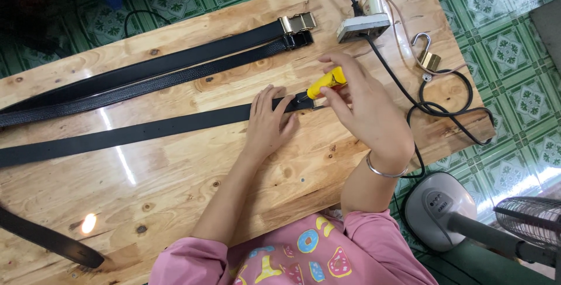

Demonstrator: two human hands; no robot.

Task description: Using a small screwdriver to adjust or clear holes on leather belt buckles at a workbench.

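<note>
Belt (146, 130) under my left hand (269, 122), which presses flat, fingers spread, on its end; my right hand (362, 101) grips a yellow screwdriver (324, 82), tip at the belt end just beside my left fingers.

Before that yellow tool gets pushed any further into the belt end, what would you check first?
1. Belt lies flat on the table: ok.
2. Left hand presses the belt down beside its end: ok.
3. Right hand grips the yellow tool: ok.
4. Tool tip meets the belt end: cannot tell, too small.
5. Left fingertips away from the tip: not ok, they lie close.
6. Black cable apart from the working spot: ok.
</note>
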